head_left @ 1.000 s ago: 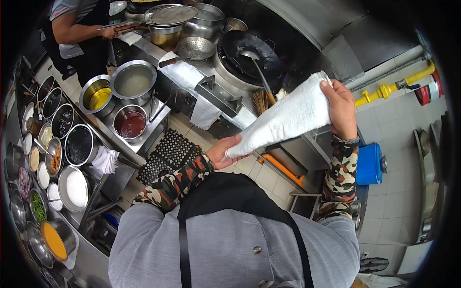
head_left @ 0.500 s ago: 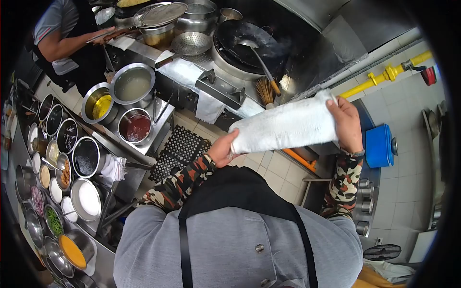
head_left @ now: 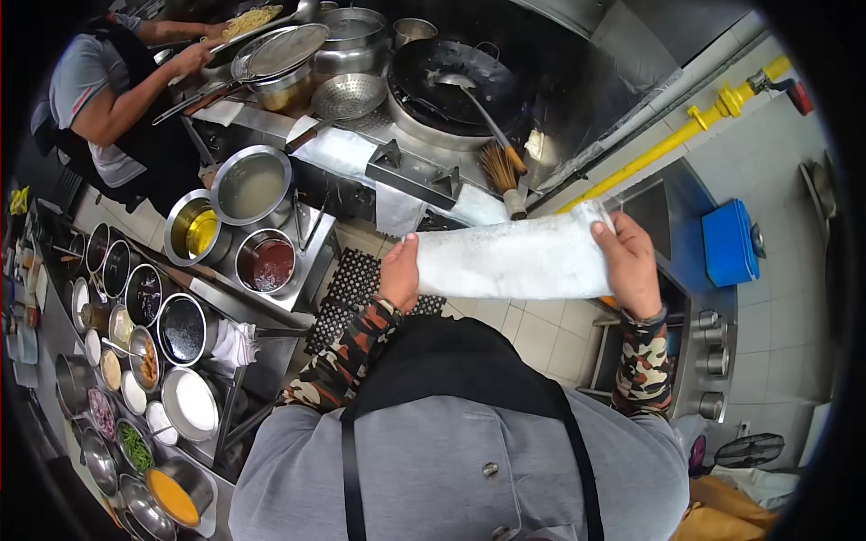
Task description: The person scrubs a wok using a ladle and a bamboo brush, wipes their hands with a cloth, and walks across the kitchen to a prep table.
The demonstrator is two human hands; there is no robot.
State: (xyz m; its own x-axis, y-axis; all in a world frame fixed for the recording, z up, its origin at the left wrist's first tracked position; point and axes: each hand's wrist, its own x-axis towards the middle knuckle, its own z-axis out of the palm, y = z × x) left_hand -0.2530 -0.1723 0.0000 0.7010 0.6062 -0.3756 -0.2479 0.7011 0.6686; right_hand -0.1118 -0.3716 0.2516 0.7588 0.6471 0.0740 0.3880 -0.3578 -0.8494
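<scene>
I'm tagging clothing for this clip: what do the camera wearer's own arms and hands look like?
The left hand and right hand are bare, without gloves. Close-fitting camouflage sleeves, patterned in black, cream and rust, cover the forearms to the wrists. The grey shirt covers the upper arms.

I see one head-worn cam, close above grey shirt (head_left: 424,464), facing forward and down, black wok (head_left: 442,106) further off.
</scene>
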